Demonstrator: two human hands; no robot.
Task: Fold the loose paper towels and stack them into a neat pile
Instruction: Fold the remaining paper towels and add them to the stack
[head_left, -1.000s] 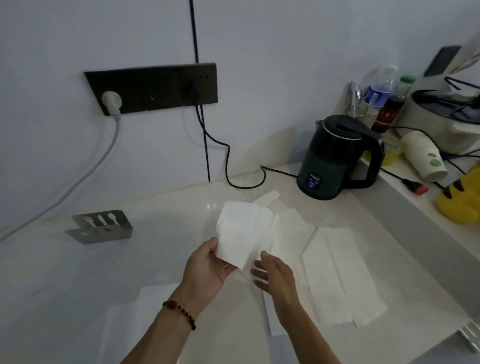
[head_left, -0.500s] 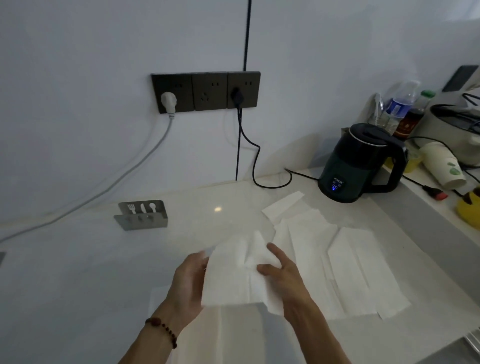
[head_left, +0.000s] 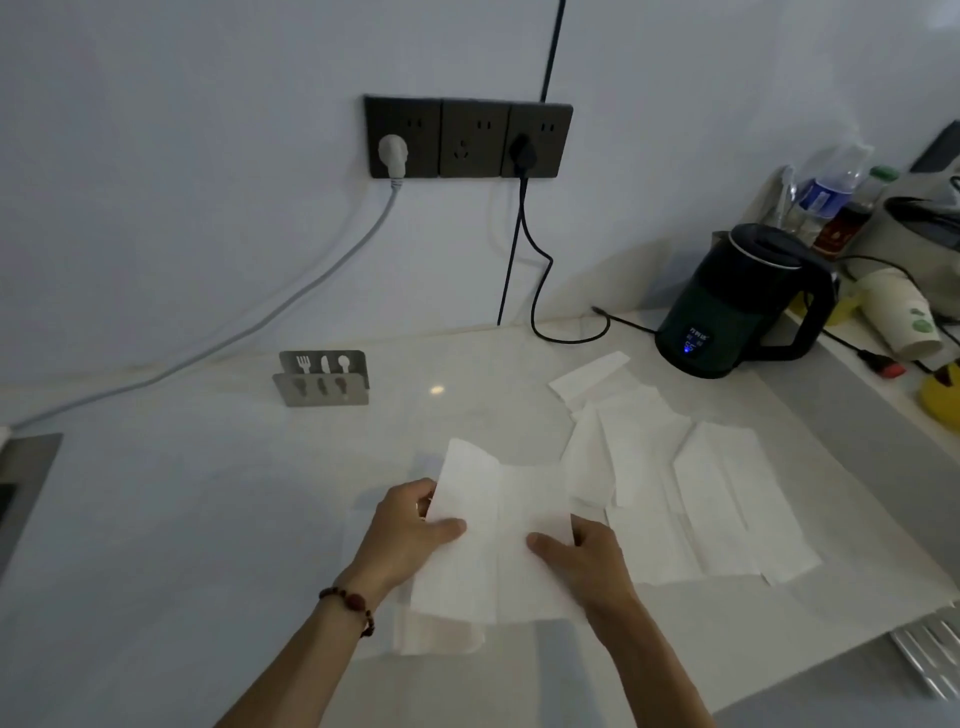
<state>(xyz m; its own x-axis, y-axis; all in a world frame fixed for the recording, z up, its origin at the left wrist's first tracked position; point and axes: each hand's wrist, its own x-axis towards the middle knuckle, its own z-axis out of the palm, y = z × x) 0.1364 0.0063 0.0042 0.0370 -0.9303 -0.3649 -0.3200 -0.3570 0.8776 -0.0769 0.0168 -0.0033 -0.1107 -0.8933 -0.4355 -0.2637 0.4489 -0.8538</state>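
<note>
Left hand (head_left: 402, 530) grips left edge of paper towel (head_left: 493, 535), thumb on top, fingers curled beneath. Right hand (head_left: 582, 558) grips right edge likewise. Hands apart, sheet spread between them above white countertop (head_left: 182, 519). Second towel (head_left: 439, 631) lies beneath, possibly folded; dim light. Loose towels (head_left: 727, 493) overlap on countertop to right, near electric kettle (head_left: 743, 301).
</note>
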